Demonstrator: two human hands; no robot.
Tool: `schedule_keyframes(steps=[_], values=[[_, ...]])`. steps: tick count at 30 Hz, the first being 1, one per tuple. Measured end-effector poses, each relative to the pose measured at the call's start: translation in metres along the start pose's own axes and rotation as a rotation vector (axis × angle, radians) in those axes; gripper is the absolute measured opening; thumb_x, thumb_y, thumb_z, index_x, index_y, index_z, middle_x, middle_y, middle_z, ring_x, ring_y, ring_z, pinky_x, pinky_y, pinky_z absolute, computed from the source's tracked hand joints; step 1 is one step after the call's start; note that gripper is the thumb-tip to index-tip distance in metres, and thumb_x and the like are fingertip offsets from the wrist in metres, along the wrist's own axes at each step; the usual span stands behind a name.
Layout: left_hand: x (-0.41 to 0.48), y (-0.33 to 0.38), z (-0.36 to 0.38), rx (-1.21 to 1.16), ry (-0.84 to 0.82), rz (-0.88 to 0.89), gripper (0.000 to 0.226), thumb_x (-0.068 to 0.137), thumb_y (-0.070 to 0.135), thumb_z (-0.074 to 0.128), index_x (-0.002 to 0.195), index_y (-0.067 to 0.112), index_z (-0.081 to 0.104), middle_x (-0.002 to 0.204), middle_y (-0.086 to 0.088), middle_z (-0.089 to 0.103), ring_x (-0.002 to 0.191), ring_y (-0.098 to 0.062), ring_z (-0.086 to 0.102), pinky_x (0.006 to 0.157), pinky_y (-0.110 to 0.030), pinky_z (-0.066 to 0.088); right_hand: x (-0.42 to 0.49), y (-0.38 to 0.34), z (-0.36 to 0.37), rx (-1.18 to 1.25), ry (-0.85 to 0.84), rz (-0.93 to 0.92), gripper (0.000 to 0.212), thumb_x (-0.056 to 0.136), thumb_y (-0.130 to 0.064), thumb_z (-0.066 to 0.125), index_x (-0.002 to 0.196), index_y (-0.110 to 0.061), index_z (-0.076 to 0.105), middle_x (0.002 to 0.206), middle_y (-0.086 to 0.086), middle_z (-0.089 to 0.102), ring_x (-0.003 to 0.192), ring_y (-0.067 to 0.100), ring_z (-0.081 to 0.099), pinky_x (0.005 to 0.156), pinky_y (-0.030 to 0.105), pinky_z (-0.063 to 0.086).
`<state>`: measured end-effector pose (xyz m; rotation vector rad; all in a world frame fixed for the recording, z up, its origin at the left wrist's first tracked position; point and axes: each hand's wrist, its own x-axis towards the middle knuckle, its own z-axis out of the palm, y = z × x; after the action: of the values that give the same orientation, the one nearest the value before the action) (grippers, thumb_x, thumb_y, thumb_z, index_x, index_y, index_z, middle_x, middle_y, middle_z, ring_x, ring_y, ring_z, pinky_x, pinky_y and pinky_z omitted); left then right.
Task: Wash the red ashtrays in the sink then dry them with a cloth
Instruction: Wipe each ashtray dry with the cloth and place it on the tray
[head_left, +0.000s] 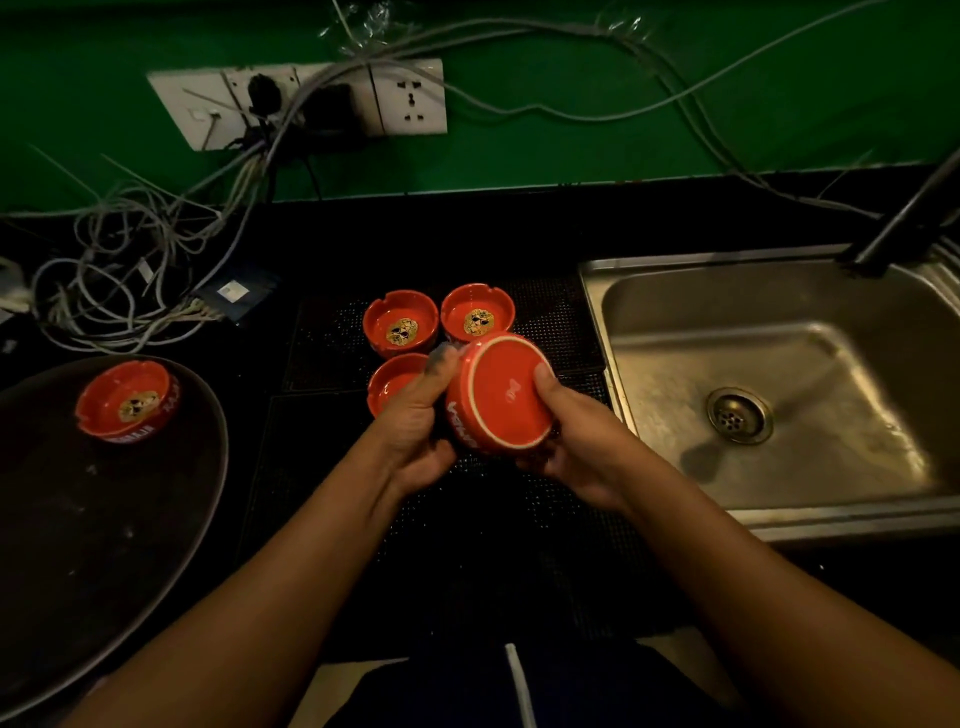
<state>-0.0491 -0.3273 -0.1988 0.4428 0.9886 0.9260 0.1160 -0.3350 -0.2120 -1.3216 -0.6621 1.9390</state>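
Dim warm light barely reaching my counter (467, 234), glare shining off the steel sink (701, 258), corners sinking into black, wide lens bowing the green wall (571, 156) edge, my left hand (415, 421) blurring at the fingertips (441, 358).

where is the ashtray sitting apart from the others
In the head view the lone ashtray sits upright on the dark round tray at far left, left of the left hand.

A dark round tray (104, 545) lies left of the grip. Farther back on the left, tangled cables (119, 228) run up to wall sockets (410, 98) on the green wall (623, 145). A black mat (493, 545) lies beneath.
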Motion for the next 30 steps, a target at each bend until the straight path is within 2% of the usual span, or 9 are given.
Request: schedule_keyframes(steps=[2, 4, 6, 9, 14, 18, 22, 25, 30], values=[[-0.001, -0.002, 0.006, 0.121, 0.049, 0.052, 0.062, 0.076, 0.044, 0.063, 0.129, 0.013, 0.053, 0.118, -0.014, 0.066, 0.099, -0.028, 0.068, 0.072, -0.038, 0.058, 0.002, 0.004, 0.0, 0.051, 0.016, 0.01, 0.045, 0.089, -0.053, 0.048, 0.119, -0.019, 0.054, 0.116, 0.009, 0.066, 0.103, 0.028, 0.064, 0.067, 0.037, 0.055], [-0.001, -0.005, 0.01, 0.227, 0.189, 0.149, 0.047, 0.084, 0.041, 0.062, 0.121, 0.013, 0.055, 0.112, -0.012, 0.068, 0.096, -0.024, 0.069, 0.076, -0.036, 0.057, 0.001, 0.006, -0.002, 0.162, 0.009, -0.003, 0.046, 0.089, -0.05, 0.048, 0.121, -0.018, 0.052, 0.117, 0.011, 0.066, 0.105, 0.03, 0.064, 0.075, 0.042, 0.057], [-0.001, -0.009, 0.008, 0.194, 0.364, 0.276, 0.03, 0.092, 0.035, 0.056, 0.114, 0.014, 0.056, 0.106, -0.008, 0.069, 0.093, -0.019, 0.069, 0.077, -0.032, 0.055, -0.002, 0.007, -0.007, 0.231, 0.023, -0.053, 0.05, 0.088, -0.046, 0.05, 0.128, -0.016, 0.049, 0.119, 0.012, 0.065, 0.106, 0.03, 0.064, 0.081, 0.044, 0.057], [-0.004, -0.013, 0.004, 0.129, 0.438, 0.41, 0.023, 0.098, 0.034, 0.045, 0.113, 0.019, 0.054, 0.109, -0.006, 0.067, 0.101, -0.019, 0.067, 0.083, -0.031, 0.054, -0.004, 0.004, -0.013, 0.341, 0.07, -0.118, 0.047, 0.089, -0.04, 0.053, 0.126, -0.012, 0.049, 0.117, 0.014, 0.065, 0.105, 0.031, 0.064, 0.081, 0.046, 0.056], [-0.01, -0.027, 0.023, 0.106, 0.259, 0.391, 0.044, 0.099, 0.042, 0.036, 0.141, 0.026, 0.038, 0.128, -0.006, 0.058, 0.115, -0.019, 0.059, 0.1, -0.041, 0.047, 0.001, 0.001, -0.005, 0.294, 0.169, -0.179, 0.044, 0.094, -0.039, 0.052, 0.126, -0.009, 0.048, 0.115, 0.013, 0.066, 0.103, 0.027, 0.066, 0.081, 0.042, 0.057], [-0.011, -0.025, 0.034, 0.326, 0.161, 0.462, 0.016, 0.098, 0.038, 0.04, 0.112, 0.041, 0.047, 0.111, 0.001, 0.061, 0.098, -0.012, 0.065, 0.083, -0.03, 0.055, 0.002, 0.003, -0.002, 0.236, 0.151, -0.177, 0.046, 0.095, -0.038, 0.051, 0.13, -0.007, 0.047, 0.118, 0.015, 0.066, 0.105, 0.026, 0.065, 0.079, 0.038, 0.057], [-0.007, -0.009, 0.024, 0.441, 0.217, 0.545, 0.024, 0.096, 0.033, 0.048, 0.118, 0.024, 0.05, 0.106, -0.003, 0.063, 0.091, -0.012, 0.067, 0.07, -0.022, 0.054, -0.01, -0.008, -0.006, 0.049, -0.023, -0.141, 0.038, 0.095, -0.037, 0.05, 0.125, -0.014, 0.05, 0.114, 0.011, 0.067, 0.1, 0.025, 0.067, 0.072, 0.039, 0.058], [-0.009, 0.006, 0.025, 0.604, 0.183, 0.575, 0.02, 0.096, 0.026, 0.05, 0.111, 0.014, 0.056, 0.092, 0.002, 0.064, 0.077, 0.001, 0.066, 0.064, -0.014, 0.051, -0.02, -0.007, -0.003, -0.183, -0.17, -0.081, 0.03, 0.094, -0.032, 0.053, 0.119, -0.016, 0.052, 0.105, 0.009, 0.069, 0.092, 0.021, 0.069, 0.071, 0.033, 0.058], [-0.013, 0.004, 0.025, 0.8, -0.023, 0.392, 0.004, 0.093, 0.027, 0.056, 0.095, 0.026, 0.06, 0.083, 0.007, 0.067, 0.07, 0.003, 0.066, 0.059, -0.011, 0.049, -0.02, -0.008, -0.004, -0.354, -0.29, -0.055, 0.025, 0.084, -0.027, 0.062, 0.103, -0.01, 0.062, 0.094, 0.01, 0.071, 0.087, 0.022, 0.069, 0.08, 0.031, 0.056]])
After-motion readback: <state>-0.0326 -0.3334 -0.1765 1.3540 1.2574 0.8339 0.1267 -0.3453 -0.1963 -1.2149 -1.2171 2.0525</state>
